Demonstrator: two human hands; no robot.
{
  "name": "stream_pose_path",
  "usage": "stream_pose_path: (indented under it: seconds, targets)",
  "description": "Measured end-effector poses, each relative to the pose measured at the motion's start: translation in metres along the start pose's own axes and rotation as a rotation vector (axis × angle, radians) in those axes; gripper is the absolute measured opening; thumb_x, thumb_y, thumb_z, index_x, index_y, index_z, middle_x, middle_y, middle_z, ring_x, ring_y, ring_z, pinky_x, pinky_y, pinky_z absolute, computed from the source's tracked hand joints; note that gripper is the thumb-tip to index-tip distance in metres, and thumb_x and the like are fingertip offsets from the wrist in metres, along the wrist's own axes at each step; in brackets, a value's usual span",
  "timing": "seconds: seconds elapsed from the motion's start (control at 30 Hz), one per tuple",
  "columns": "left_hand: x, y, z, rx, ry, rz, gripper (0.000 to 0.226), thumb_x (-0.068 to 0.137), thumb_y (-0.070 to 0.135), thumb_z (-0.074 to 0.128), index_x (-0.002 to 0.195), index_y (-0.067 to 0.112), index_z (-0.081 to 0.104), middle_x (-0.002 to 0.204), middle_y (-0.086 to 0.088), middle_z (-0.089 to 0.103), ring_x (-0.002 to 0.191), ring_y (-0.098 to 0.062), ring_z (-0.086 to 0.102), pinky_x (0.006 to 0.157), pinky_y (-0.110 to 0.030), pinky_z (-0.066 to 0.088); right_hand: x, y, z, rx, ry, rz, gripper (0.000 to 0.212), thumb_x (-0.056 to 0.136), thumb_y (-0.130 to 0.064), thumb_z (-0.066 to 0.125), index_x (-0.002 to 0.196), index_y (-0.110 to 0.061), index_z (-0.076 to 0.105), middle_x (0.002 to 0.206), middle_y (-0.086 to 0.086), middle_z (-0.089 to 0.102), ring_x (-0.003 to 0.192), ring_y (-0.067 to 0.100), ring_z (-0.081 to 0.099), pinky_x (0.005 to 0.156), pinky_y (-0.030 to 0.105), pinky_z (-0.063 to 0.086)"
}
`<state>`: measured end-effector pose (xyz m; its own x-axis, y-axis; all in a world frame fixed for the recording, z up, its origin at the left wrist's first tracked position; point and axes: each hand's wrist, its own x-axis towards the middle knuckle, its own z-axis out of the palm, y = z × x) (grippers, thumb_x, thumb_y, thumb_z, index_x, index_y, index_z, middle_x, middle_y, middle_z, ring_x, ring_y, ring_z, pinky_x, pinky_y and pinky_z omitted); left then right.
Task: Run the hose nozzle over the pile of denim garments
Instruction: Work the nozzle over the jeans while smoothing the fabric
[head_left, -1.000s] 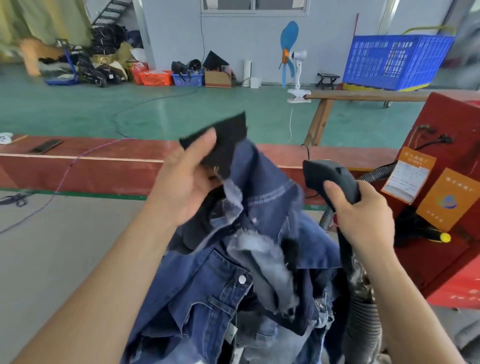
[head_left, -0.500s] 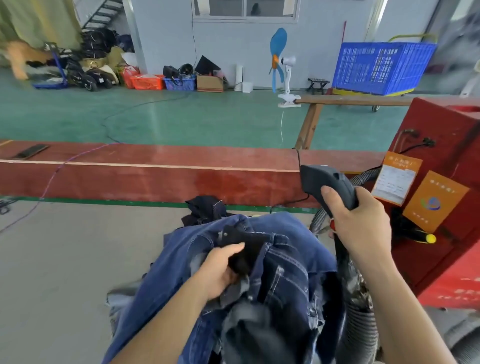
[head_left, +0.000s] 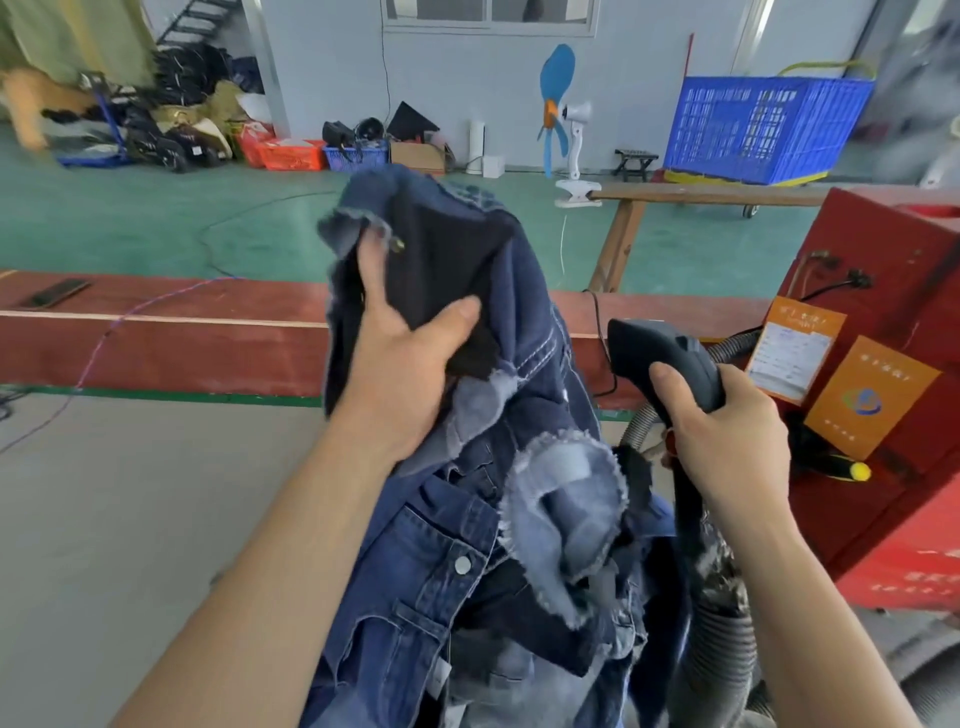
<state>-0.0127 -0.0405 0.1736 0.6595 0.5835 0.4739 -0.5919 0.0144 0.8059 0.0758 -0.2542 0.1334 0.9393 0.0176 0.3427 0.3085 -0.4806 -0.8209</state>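
Half a second earlier the left hand (head_left: 410, 364) was buried low in the denim pile (head_left: 498, 545); now it gripped a dark fold aloft, exposing fresh cloth (probably for suction). The right hand (head_left: 727, 441) clasped the nozzle (head_left: 670, 358) beside it, apart.

The left hand (head_left: 410, 374) holds up a denim piece (head_left: 447, 270) above the pile of denim (head_left: 498, 571). To its right, the right hand (head_left: 727, 447) holds the nozzle (head_left: 660, 348), hose (head_left: 722, 644) trailing beneath. A machine (head_left: 893, 322) stands further right, a low wall (head_left: 171, 343) behind.
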Motion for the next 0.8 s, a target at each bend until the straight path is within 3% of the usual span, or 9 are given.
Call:
stream_pose_path:
  seconds: [0.07,0.13,0.2,0.27,0.3,0.43,0.53,0.63,0.8]
  targets:
    - [-0.007,-0.034,0.004,0.156,0.006,-0.153,0.062,0.080,0.008,0.065,0.125,0.041,0.040,0.126,0.008,0.056,0.105,0.004,0.061,0.090,-0.017,0.048,-0.001,0.001,0.000,-0.006,-0.004,-0.004,0.038,0.087,-0.054,0.059,0.073,-0.019,0.049,0.062,0.001,0.057,0.058,0.024,0.057,0.051,0.033,0.039]
    - [-0.027,-0.084,0.004,0.175,0.045,-0.495,0.049,0.091,0.006,0.061,0.132,0.028,0.045,0.127,-0.005,0.060,0.109,-0.016,0.062,0.097,-0.035,0.049,-0.001,0.001,-0.001,-0.019,-0.002,-0.008,0.038,0.087,-0.053,0.058,0.075,-0.018,0.051,0.062,0.001,0.058,0.058,0.020,0.056,0.050,0.031,0.035]
    - [-0.057,-0.123,-0.006,0.241,0.162,-0.865,0.033,0.096,0.016,0.058,0.128,0.009,0.052,0.115,-0.016,0.065,0.102,-0.030,0.062,0.094,-0.044,0.050,-0.001,0.002,0.000,-0.023,-0.013,-0.009,0.037,0.087,-0.053,0.058,0.077,-0.018,0.053,0.063,0.001,0.059,0.060,0.020,0.056,0.051,0.031,0.035]
    - [-0.074,-0.140,-0.019,0.106,0.268,-1.047,0.031,0.092,0.023,0.064,0.119,0.007,0.060,0.104,-0.015,0.069,0.087,-0.031,0.065,0.082,-0.043,0.055,-0.001,0.003,0.000,-0.029,-0.027,-0.015,0.037,0.087,-0.054,0.057,0.077,-0.018,0.053,0.063,0.001,0.059,0.060,0.021,0.056,0.052,0.032,0.036]
    - [-0.077,-0.143,-0.022,0.005,0.295,-1.035,0.030,0.088,0.022,0.070,0.114,0.009,0.063,0.099,-0.013,0.071,0.081,-0.030,0.067,0.075,-0.042,0.056,-0.001,0.004,0.001,-0.030,-0.033,-0.020,0.038,0.087,-0.053,0.057,0.077,-0.017,0.053,0.062,0.001,0.058,0.059,0.021,0.056,0.051,0.031,0.036]
    - [-0.064,-0.133,-0.019,-0.045,0.387,-0.766,0.034,0.079,0.004,0.076,0.111,0.007,0.065,0.102,-0.010,0.072,0.095,-0.030,0.067,0.085,-0.044,0.055,-0.002,0.002,0.005,-0.031,-0.077,-0.044,0.038,0.086,-0.053,0.058,0.077,-0.016,0.054,0.060,0.002,0.057,0.056,0.022,0.054,0.050,0.032,0.037]
    - [-0.062,-0.120,-0.021,-0.205,0.533,-0.735,0.014,0.086,0.001,0.067,0.098,0.007,0.063,0.079,-0.005,0.073,0.065,-0.021,0.069,0.056,-0.032,0.057,-0.006,-0.002,0.010,-0.046,-0.113,-0.058,0.038,0.086,-0.053,0.059,0.074,-0.017,0.052,0.059,0.001,0.058,0.055,0.021,0.057,0.051,0.031,0.040]
    - [-0.079,-0.117,-0.031,-0.217,0.596,-0.836,0.013,0.090,0.005,0.064,0.102,0.003,0.061,0.086,-0.010,0.068,0.062,-0.022,0.067,0.048,-0.031,0.055,-0.018,-0.009,0.018,-0.074,-0.249,-0.079,0.036,0.085,-0.056,0.058,0.078,-0.020,0.053,0.061,0.000,0.061,0.056,0.021,0.062,0.056,0.033,0.047]
    - [-0.093,-0.097,-0.049,-0.429,0.522,-0.891,0.025,0.093,0.013,0.060,0.116,0.004,0.062,0.116,-0.017,0.067,0.100,-0.030,0.066,0.069,-0.036,0.054,-0.044,-0.015,0.027,-0.180,-0.464,-0.137,0.033,0.084,-0.061,0.054,0.087,-0.028,0.054,0.066,-0.006,0.062,0.062,0.013,0.060,0.058,0.031,0.048]
